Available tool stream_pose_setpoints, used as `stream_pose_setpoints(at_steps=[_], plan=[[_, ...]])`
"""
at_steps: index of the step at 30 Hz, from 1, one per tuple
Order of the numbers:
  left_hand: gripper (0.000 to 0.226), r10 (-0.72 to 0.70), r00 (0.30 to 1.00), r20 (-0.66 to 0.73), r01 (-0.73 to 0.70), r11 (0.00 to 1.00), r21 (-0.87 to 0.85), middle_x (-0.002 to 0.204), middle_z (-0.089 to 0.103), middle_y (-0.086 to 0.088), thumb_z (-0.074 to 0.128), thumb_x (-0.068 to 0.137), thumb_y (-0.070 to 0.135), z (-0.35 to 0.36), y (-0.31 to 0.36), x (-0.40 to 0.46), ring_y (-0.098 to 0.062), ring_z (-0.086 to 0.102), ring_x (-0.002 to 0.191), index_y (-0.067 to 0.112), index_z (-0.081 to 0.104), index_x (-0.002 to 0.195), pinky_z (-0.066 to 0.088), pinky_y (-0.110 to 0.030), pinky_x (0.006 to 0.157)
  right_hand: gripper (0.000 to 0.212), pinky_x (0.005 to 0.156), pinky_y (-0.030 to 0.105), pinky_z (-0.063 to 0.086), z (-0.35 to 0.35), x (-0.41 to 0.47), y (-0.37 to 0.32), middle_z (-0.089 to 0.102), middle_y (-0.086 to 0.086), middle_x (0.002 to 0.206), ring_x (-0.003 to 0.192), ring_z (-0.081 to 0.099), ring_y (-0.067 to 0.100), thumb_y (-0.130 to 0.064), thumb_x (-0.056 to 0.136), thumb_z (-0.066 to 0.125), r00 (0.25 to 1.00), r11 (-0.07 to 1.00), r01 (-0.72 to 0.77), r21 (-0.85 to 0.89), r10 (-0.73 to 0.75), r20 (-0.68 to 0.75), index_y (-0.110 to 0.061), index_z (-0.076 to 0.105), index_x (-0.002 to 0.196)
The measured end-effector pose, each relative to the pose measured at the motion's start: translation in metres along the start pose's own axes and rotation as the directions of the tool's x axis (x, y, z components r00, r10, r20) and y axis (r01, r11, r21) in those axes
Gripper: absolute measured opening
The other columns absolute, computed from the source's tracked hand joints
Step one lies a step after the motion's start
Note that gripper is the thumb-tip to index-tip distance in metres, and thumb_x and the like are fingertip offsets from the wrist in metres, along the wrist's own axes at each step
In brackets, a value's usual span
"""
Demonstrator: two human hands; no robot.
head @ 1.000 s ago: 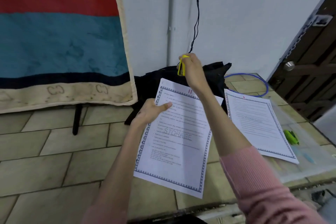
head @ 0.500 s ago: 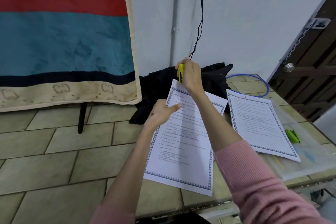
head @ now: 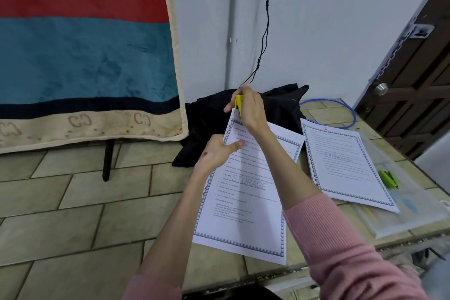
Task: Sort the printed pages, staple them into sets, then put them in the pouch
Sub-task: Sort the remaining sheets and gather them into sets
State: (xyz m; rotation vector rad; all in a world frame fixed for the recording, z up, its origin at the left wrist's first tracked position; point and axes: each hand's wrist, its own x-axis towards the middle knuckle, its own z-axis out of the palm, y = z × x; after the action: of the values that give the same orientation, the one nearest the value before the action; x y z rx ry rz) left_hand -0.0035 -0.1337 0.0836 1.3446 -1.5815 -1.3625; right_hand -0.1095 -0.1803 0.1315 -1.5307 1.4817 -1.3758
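Observation:
A set of printed pages [head: 246, 202] with a patterned border and a "STORAGE" watermark lies on the tiled table in front of me. My left hand [head: 216, 153] pinches its left edge near the top. My right hand [head: 250, 109] grips a small yellow stapler [head: 239, 103] closed over the set's top left corner. A second set of pages [head: 341, 163] lies to the right, partly on a clear plastic pouch [head: 409, 212]. A green stapler [head: 389, 179] rests on the pouch.
A black cloth [head: 207, 124] is heaped behind the pages against the white wall. A blue cable loop [head: 350, 114] lies at the back right. A striped blanket [head: 85, 56] hangs on the left. A dark wooden door [head: 418, 80] stands on the right. The table's front edge [head: 280, 275] runs close to me.
My right hand has brought the yellow stapler down from above the cloth onto the top left corner of the pages. My left hand has stayed on the page edge.

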Motion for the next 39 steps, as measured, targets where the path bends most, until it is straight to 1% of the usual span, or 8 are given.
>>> stream_pose_setpoints(at_steps=[4, 17, 21, 24, 31, 34, 37, 39], plan=[[0.028, -0.018, 1.0, 0.006, 0.018, 0.999, 0.034, 0.099, 0.072, -0.007, 0.064, 0.087, 0.031, 0.0, -0.002, 0.0, -0.022, 0.069, 0.089, 0.012, 0.067, 0.107, 0.055, -0.037, 0.084, 0.065, 0.092, 0.046, 0.042, 0.0, 0.004, 0.001, 0.054, -0.007, 0.054, 0.063, 0.051, 0.014, -0.047, 0.095, 0.01, 1.0, 0.991, -0.005, -0.133, 0.004, -0.014, -0.025, 0.049, 0.048], [0.031, -0.023, 1.0, 0.004, 0.023, 0.999, 0.042, 0.096, 0.072, -0.012, 0.066, 0.085, 0.034, 0.003, 0.002, -0.002, -0.031, 0.069, 0.089, 0.006, 0.067, 0.099, 0.056, -0.044, 0.084, 0.059, 0.087, 0.044, 0.046, 0.007, 0.002, 0.001, 0.045, -0.009, 0.044, 0.056, 0.05, 0.015, -0.037, 0.095, 0.015, 0.987, 0.989, 0.04, -0.139, -0.061, -0.15, -0.02, 0.045, 0.047], [0.059, -0.054, 0.998, -0.006, 0.055, 0.996, 0.063, 0.077, 0.063, -0.009, 0.067, 0.076, 0.051, 0.007, 0.001, -0.001, -0.024, 0.057, 0.064, -0.004, 0.06, 0.095, 0.053, -0.044, 0.063, 0.062, 0.089, 0.045, 0.045, 0.008, 0.002, 0.001, 0.046, -0.01, 0.046, 0.055, 0.049, 0.015, -0.027, 0.102, 0.019, 0.978, 0.981, 0.051, -0.188, -0.087, -0.189, -0.02, 0.042, 0.045], [0.038, -0.073, 0.997, -0.033, 0.075, 0.994, 0.075, 0.059, 0.042, -0.001, 0.064, 0.085, 0.039, 0.013, 0.001, -0.001, -0.013, 0.035, 0.047, 0.006, 0.049, 0.074, 0.03, -0.025, 0.043, 0.06, 0.08, 0.04, 0.045, 0.011, 0.0, 0.002, 0.047, -0.009, 0.047, 0.054, 0.048, 0.016, -0.02, 0.102, 0.022, 0.966, 0.983, 0.066, -0.174, -0.107, -0.236, -0.019, 0.04, 0.045], [0.044, -0.086, 0.996, -0.016, 0.087, 0.996, 0.019, 0.084, 0.063, -0.004, 0.065, 0.082, 0.04, 0.008, -0.009, 0.001, -0.02, 0.06, 0.077, -0.001, 0.064, 0.096, 0.047, -0.034, 0.069, 0.045, 0.088, 0.038, 0.041, 0.011, -0.001, 0.005, 0.057, -0.008, 0.06, 0.077, 0.058, 0.02, -0.028, 0.097, 0.024, 0.987, 0.996, -0.08, -0.048, 0.072, -0.145, -0.009, 0.058, 0.075], [0.026, -0.115, 0.993, -0.02, 0.115, 0.993, -0.003, 0.092, 0.066, -0.003, 0.065, 0.087, 0.03, -0.006, -0.015, -0.001, -0.021, 0.065, 0.087, 0.009, 0.067, 0.102, 0.051, -0.03, 0.077, 0.035, 0.081, 0.033, 0.038, -0.011, 0.002, 0.002, 0.063, 0.005, 0.085, 0.086, 0.054, 0.028, -0.031, 0.101, 0.025, 0.909, 0.977, -0.178, 0.121, 0.21, -0.36, -0.007, 0.051, 0.101], [0.03, -0.17, 0.983, -0.067, 0.169, 0.985, -0.03, 0.1, 0.068, -0.006, 0.066, 0.086, 0.026, -0.027, -0.026, -0.001, -0.026, 0.066, 0.096, 0.006, 0.066, 0.108, 0.053, -0.037, 0.087, 0.044, 0.08, 0.038, 0.038, -0.044, -0.005, 0.034, 0.063, 0.023, 0.11, 0.101, 0.057, 0.037, -0.034, 0.102, 0.023, 0.805, 0.95, -0.302, -0.076, 0.212, -0.554, -0.002, 0.052, 0.111], [0.031, -0.203, 0.977, -0.067, 0.202, 0.979, -0.018, 0.103, 0.068, -0.008, 0.066, 0.086, 0.026, -0.038, -0.033, 0.0, -0.027, 0.065, 0.097, 0.005, 0.065, 0.108, 0.051, -0.039, 0.09, 0.045, 0.073, 0.038, 0.037, -0.053, -0.021, 0.07, 0.064, 0.025, 0.104, 0.096, 0.058, 0.04, -0.034, 0.102, 0.027, 0.87, 0.901, -0.323, -0.288, 0.163, -0.465, 0.0, 0.057, 0.102]])
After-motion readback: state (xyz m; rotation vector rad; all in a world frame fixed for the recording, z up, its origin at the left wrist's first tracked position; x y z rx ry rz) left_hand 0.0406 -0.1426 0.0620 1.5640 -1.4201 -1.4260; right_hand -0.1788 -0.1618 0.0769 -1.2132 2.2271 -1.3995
